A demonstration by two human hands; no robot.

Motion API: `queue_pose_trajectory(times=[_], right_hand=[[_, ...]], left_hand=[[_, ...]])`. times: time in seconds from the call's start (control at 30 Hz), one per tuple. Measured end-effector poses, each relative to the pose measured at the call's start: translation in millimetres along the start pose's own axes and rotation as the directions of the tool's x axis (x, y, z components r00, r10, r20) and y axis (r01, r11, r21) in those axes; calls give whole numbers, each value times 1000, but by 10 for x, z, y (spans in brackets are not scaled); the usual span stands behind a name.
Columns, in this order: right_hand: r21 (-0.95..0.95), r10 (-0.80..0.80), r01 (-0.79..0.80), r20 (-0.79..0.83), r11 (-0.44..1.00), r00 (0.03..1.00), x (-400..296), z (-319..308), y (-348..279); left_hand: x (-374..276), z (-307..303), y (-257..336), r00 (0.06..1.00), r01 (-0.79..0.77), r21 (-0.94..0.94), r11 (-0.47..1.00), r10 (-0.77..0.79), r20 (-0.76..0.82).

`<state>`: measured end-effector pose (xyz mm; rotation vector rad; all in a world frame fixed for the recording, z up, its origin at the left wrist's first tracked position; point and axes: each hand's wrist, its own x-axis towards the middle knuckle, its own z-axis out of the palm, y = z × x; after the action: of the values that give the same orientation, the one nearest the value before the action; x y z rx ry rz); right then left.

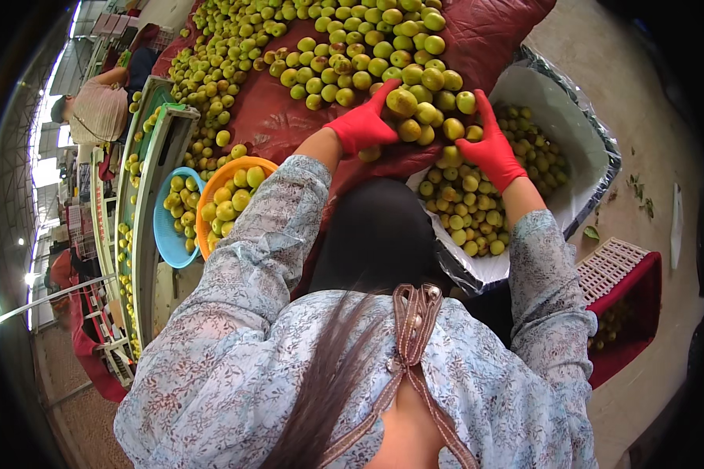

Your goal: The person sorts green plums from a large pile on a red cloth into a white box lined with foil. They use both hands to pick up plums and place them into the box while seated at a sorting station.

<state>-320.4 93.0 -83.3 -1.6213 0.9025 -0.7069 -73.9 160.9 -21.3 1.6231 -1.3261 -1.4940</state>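
Both my hands wear red gloves and reach over a heap of green-yellow round fruit [381,50] on a dark red padded cover [270,117]. My left hand [366,123] lies at the left of a cluster of fruit, thumb and fingers spread, near a large brownish-yellow fruit [402,102]. At the cluster's right side, my right hand [491,146] has its fingers apart, close to a green fruit [466,102]. Whether either palm bears on fruit is partly hidden. Below my right hand is a lined container [581,129] holding many fruit [466,205].
An orange basket [204,202] and a blue basket [163,234], both with fruit, stand at the left beside a conveyor [158,158] carrying fruit. A person [100,108] is beyond it. A crate with red lining [639,328] sits at the lower right; leaves lie on the floor.
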Motion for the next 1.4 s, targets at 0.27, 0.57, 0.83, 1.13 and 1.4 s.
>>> queue_pose_trajectory(times=[0.27, 0.57, 0.83, 1.13, 1.4], right_hand=[[-145, -184, 182, 3, 972, 983, -44, 53, -50], [46, -3, -2, 113, 999, 994, -21, -88, -107], [-463, 216, -164, 63, 871, 974, 1, -346, -33], [-364, 15, -112, -261, 925, 965, -385, -1036, -564], [-351, -31, -12, -117, 936, 993, -640, -829, -516]], left_hand=[[23, 243, 95, 988, -117, 61, 991, 122, -96], [447, 1007, 137, 932, -81, 14, 997, 81, -353], [349, 1050, 417, 982, 51, -164, 985, -19, 190], [-535, -732, 76, 938, 347, 735, 583, -230, -261], [-674, -825, -126, 157, 623, 781, -44, -971, -179]])
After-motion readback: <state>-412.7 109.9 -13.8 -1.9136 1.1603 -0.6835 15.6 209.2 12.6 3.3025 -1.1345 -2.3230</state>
